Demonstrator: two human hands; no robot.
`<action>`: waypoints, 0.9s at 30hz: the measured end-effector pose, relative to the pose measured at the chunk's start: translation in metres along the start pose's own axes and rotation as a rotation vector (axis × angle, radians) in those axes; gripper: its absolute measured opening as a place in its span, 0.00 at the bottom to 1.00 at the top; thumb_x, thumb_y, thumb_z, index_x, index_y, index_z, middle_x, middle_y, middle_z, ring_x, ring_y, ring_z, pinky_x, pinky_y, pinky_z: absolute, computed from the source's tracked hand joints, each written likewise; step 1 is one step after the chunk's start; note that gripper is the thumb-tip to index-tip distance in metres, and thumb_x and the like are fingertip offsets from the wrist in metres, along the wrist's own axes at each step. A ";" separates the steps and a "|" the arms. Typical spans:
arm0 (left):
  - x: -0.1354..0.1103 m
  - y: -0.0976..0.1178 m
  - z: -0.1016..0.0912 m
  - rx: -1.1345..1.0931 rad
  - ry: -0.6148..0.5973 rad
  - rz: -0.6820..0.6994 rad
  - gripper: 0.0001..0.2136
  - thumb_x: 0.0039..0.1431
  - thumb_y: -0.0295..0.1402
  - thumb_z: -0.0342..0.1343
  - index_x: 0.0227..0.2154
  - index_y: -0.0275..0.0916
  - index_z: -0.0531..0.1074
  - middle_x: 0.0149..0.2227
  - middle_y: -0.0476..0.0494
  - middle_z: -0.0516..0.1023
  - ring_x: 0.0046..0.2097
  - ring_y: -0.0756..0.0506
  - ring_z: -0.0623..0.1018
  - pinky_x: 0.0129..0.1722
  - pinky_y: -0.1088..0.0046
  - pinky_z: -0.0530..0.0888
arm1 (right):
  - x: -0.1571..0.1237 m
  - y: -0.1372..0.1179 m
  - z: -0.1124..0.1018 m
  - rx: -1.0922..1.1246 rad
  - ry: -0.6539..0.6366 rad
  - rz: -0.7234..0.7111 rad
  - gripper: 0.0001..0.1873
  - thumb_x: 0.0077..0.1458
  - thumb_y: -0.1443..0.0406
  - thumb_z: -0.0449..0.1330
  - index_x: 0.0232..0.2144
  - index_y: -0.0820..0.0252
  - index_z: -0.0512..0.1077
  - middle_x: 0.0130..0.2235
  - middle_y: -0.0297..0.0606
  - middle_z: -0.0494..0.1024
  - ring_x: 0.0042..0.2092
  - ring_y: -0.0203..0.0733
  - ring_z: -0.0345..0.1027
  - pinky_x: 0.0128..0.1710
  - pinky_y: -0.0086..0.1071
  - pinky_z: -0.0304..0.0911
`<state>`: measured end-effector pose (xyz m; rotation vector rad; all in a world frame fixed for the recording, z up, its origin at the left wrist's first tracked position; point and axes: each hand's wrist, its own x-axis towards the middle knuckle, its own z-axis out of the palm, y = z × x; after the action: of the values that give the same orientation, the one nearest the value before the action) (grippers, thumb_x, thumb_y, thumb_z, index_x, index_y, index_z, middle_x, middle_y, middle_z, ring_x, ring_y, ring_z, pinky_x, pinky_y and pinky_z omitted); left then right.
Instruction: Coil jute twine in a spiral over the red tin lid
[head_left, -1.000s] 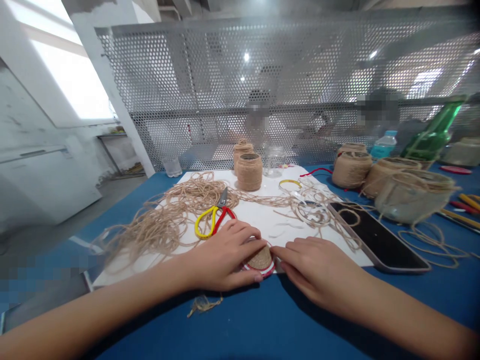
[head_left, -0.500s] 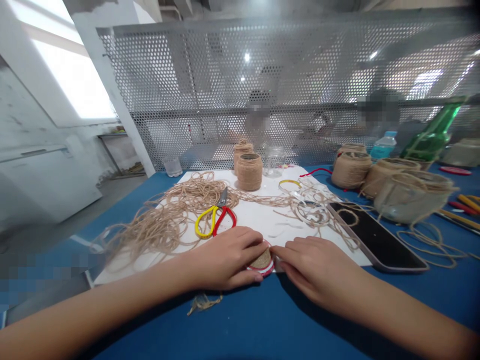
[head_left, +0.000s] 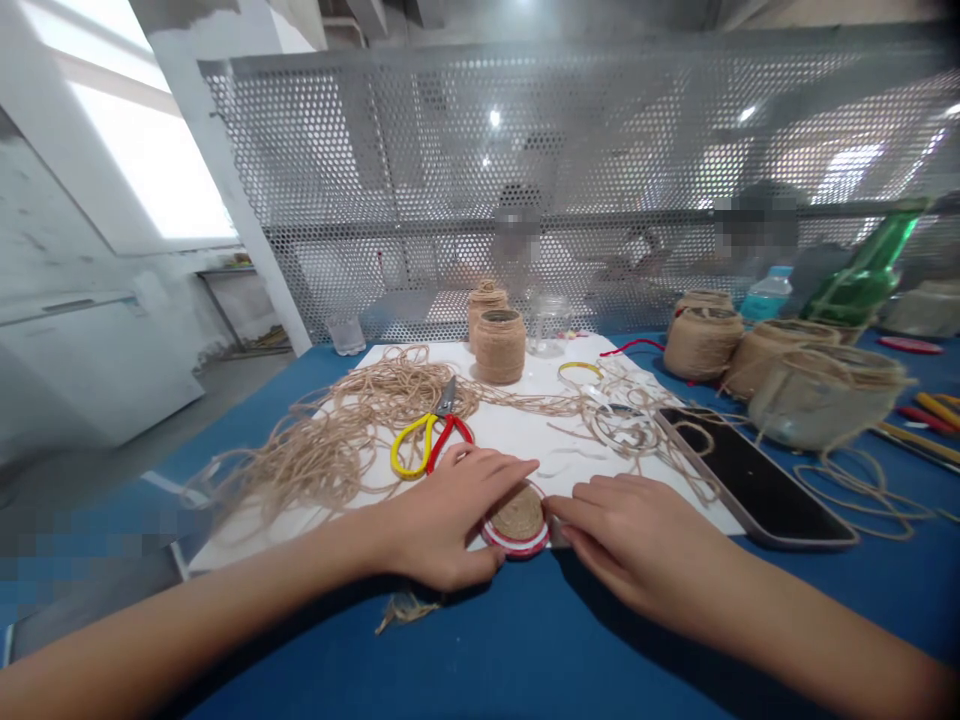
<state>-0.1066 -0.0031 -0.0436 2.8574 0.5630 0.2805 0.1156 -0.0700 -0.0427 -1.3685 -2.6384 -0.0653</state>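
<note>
A round coaster-like disc (head_left: 517, 515), coiled tan twine in the middle with a red and white rim, lies at the front edge of the white paper. My left hand (head_left: 457, 515) is open around its left side, thumb near the front rim and fingers stretched over the back. At the disc's right edge, my right hand (head_left: 622, 530) has its fingers curled and index fingertip close against the rim; whatever it pinches is hidden. Scissors (head_left: 431, 445) with one yellow and one red handle lie just behind my left hand.
Loose tan twine (head_left: 322, 440) spreads over the left of the paper (head_left: 517, 430). Twine-wrapped jars (head_left: 500, 347) stand behind. A phone (head_left: 750, 475), a glass jar (head_left: 825, 395) and a green bottle (head_left: 862, 265) are at right. A perforated metal screen (head_left: 420, 180) rises behind the table.
My left hand has opened and shifted left, its fingers lifting off the disc, so more of the twine centre shows. My right hand has stayed at the right edge.
</note>
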 end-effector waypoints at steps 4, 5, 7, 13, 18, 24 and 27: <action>0.002 0.000 -0.001 0.040 -0.021 -0.068 0.36 0.50 0.43 0.57 0.60 0.39 0.51 0.55 0.39 0.66 0.54 0.38 0.65 0.57 0.55 0.56 | -0.001 0.004 0.000 -0.023 -0.019 0.020 0.13 0.61 0.65 0.45 0.38 0.56 0.70 0.32 0.35 0.73 0.34 0.41 0.66 0.32 0.34 0.51; 0.002 -0.001 -0.001 0.059 -0.014 -0.083 0.36 0.50 0.46 0.57 0.60 0.40 0.53 0.54 0.39 0.67 0.54 0.37 0.65 0.56 0.55 0.57 | -0.001 0.005 0.000 -0.031 -0.027 0.032 0.13 0.61 0.65 0.45 0.39 0.56 0.70 0.32 0.35 0.73 0.34 0.41 0.66 0.32 0.34 0.51; 0.003 -0.001 -0.002 0.100 -0.002 -0.107 0.34 0.50 0.52 0.56 0.57 0.41 0.57 0.51 0.39 0.68 0.51 0.37 0.66 0.53 0.55 0.58 | -0.001 0.006 -0.001 -0.047 -0.035 0.048 0.14 0.61 0.65 0.45 0.41 0.55 0.70 0.32 0.36 0.73 0.34 0.42 0.67 0.32 0.34 0.51; 0.004 -0.002 0.000 0.224 0.064 -0.103 0.31 0.48 0.60 0.52 0.47 0.39 0.68 0.41 0.40 0.70 0.44 0.39 0.68 0.47 0.58 0.60 | -0.001 0.003 -0.005 0.013 -0.041 0.054 0.15 0.61 0.65 0.45 0.41 0.54 0.71 0.33 0.35 0.73 0.34 0.40 0.67 0.32 0.33 0.51; 0.003 -0.001 0.003 0.250 0.102 -0.082 0.32 0.48 0.60 0.51 0.47 0.38 0.68 0.41 0.40 0.70 0.44 0.39 0.68 0.48 0.58 0.59 | -0.003 0.000 -0.005 0.112 -0.051 0.049 0.15 0.61 0.65 0.46 0.43 0.53 0.70 0.34 0.35 0.73 0.36 0.39 0.67 0.34 0.32 0.54; 0.003 0.003 0.002 0.276 0.098 -0.056 0.33 0.49 0.61 0.49 0.46 0.37 0.68 0.42 0.38 0.70 0.44 0.38 0.68 0.49 0.56 0.58 | -0.002 0.001 -0.002 0.117 -0.057 0.057 0.14 0.61 0.66 0.46 0.43 0.53 0.70 0.34 0.34 0.73 0.36 0.40 0.67 0.34 0.33 0.54; 0.003 0.003 0.001 0.260 0.086 -0.084 0.27 0.55 0.56 0.48 0.45 0.38 0.69 0.39 0.40 0.71 0.43 0.40 0.68 0.48 0.57 0.59 | -0.002 0.000 -0.002 0.111 -0.060 0.056 0.14 0.61 0.65 0.46 0.42 0.53 0.70 0.34 0.34 0.73 0.36 0.40 0.66 0.34 0.33 0.53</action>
<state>-0.1023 -0.0048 -0.0438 3.0707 0.7872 0.3401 0.1174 -0.0717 -0.0407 -1.4274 -2.6062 0.1294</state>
